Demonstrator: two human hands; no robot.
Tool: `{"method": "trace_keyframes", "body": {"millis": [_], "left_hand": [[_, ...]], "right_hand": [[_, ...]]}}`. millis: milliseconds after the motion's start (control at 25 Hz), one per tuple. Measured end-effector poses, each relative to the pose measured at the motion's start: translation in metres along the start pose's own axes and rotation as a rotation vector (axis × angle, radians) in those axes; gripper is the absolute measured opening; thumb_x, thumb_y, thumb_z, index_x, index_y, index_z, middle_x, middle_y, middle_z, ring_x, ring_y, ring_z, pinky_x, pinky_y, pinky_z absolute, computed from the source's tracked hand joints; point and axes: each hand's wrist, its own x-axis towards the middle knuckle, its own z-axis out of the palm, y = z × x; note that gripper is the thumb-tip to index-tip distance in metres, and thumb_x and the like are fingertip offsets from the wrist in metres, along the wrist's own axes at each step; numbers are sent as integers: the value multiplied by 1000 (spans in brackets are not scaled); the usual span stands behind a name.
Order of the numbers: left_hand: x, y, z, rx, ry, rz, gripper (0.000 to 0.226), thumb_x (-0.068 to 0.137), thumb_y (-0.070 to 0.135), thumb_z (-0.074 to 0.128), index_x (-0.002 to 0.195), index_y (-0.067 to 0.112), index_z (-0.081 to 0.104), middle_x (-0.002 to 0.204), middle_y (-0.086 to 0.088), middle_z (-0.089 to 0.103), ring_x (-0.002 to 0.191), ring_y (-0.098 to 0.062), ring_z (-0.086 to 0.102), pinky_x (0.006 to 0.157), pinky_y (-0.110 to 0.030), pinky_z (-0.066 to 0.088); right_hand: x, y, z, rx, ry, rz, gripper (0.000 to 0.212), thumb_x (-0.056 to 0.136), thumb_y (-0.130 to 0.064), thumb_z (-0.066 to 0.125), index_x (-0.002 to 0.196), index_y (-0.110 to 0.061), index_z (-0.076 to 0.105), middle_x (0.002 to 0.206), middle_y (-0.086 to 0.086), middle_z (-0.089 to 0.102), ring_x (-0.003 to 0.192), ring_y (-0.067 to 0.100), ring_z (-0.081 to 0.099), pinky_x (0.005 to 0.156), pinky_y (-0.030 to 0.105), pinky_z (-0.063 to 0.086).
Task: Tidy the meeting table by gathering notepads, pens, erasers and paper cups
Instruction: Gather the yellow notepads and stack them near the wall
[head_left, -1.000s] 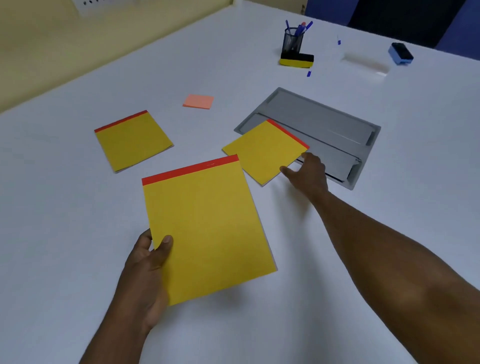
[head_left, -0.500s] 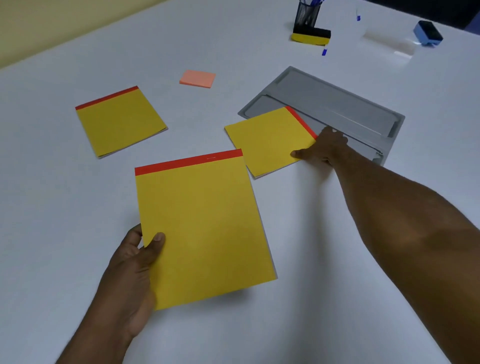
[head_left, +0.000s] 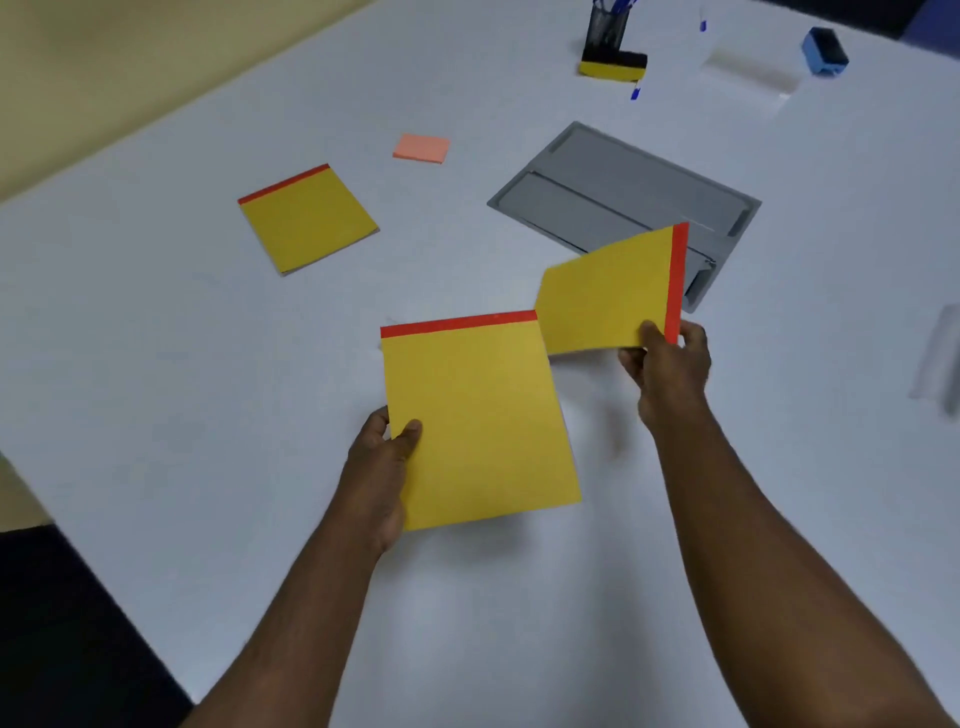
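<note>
The left hand (head_left: 382, 462) grips the large yellow notepad (head_left: 478, 415) by its lower left edge, thumb on top and fingers curled underneath, holding it above the white tabletop (head_left: 182, 364) with its red strip on the far side from the hand. The right hand (head_left: 667, 364) pinches a smaller yellow notepad (head_left: 605, 296) at its near corner, thumb on the yellow face; the pad rises tilted up and away from that hand, its red strip along the right edge. Its left edge sits just beside the large pad's far right corner. A third yellow notepad (head_left: 306, 218) lies flat well beyond the left hand, to its left. A pink sticky-note block (head_left: 421, 148) lies farther off. Just beyond the right hand is a grey panel (head_left: 623, 192). Far past it stand a pen holder (head_left: 605, 26), a yellow-and-black eraser (head_left: 613, 65) touching its base, and a blue eraser (head_left: 825, 51) off to the right.
</note>
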Motion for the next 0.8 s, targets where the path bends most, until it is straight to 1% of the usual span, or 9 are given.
{"method": "trace_keyframes", "body": {"millis": [80, 200, 320, 400, 480, 560, 640, 720, 800], "left_hand": [[-30, -5, -7, 20, 1, 6, 19, 100, 19, 53, 114, 29, 61, 120, -3, 69, 106, -31, 66, 90, -57, 52], [-84, -9, -20, 24, 14, 41, 22, 101, 19, 52, 119, 29, 59, 120, -2, 68, 106, -29, 66, 89, -53, 53], [-145, -10, -37, 53, 36, 116, 24, 102, 21, 50, 122, 32, 56, 121, 0, 67, 105, -27, 65, 89, -50, 54], [-185, -9, -51, 89, 55, 202, 28, 102, 21, 48, 128, 31, 54, 123, 2, 65, 105, -24, 64, 88, -46, 53], [-223, -8, -67, 125, 105, 288, 32, 103, 22, 48, 133, 30, 51, 128, 3, 61, 107, -21, 62, 89, -44, 51], [-265, -1, -86, 116, 157, 379, 33, 102, 22, 48, 134, 29, 51, 131, 4, 59, 110, -21, 61, 87, -41, 49], [-300, 13, -107, 84, 208, 451, 30, 102, 22, 48, 131, 29, 51, 132, 4, 58, 111, -21, 60, 89, -41, 49], [-333, 32, -133, 33, 248, 512, 28, 102, 23, 48, 128, 31, 52, 130, 4, 59, 110, -22, 61, 94, -46, 50], [-360, 52, -159, -28, 266, 560, 29, 102, 22, 48, 130, 30, 52, 125, 3, 62, 105, -21, 63, 88, -45, 53]], "right_hand": [[-39, -18, -40, 7, 75, -54, 13, 92, -15, 62, 101, -20, 54, 98, 4, 64, 86, 24, 65, 72, 36, 60], [-92, -57, -90, 21, 114, -166, 10, 93, -21, 61, 102, -21, 58, 100, 3, 66, 98, 25, 66, 77, 41, 60], [-146, -105, -123, 103, 80, -274, 4, 95, -26, 58, 93, -25, 61, 88, -6, 63, 86, 16, 63, 72, 35, 57], [-184, -135, -136, 214, 12, -303, 13, 95, -28, 57, 83, -25, 61, 79, -7, 60, 73, 12, 57, 67, 30, 53], [-221, -158, -143, 292, -74, -315, 18, 96, -30, 56, 81, -22, 61, 77, -6, 61, 69, 11, 55, 65, 28, 50], [-259, -178, -142, 361, -191, -308, 18, 97, -32, 55, 86, -19, 63, 85, -3, 68, 75, 15, 63, 69, 31, 53], [-298, -198, -129, 410, -305, -290, 22, 97, -34, 54, 97, -15, 65, 100, 4, 74, 89, 23, 71, 75, 39, 58], [-344, -215, -106, 423, -438, -259, 26, 98, -36, 52, 104, -13, 64, 107, 8, 74, 95, 26, 72, 76, 46, 59], [-391, -227, -79, 430, -582, -248, 24, 98, -33, 51, 105, -13, 63, 110, 11, 73, 98, 30, 71, 81, 54, 57]]}}
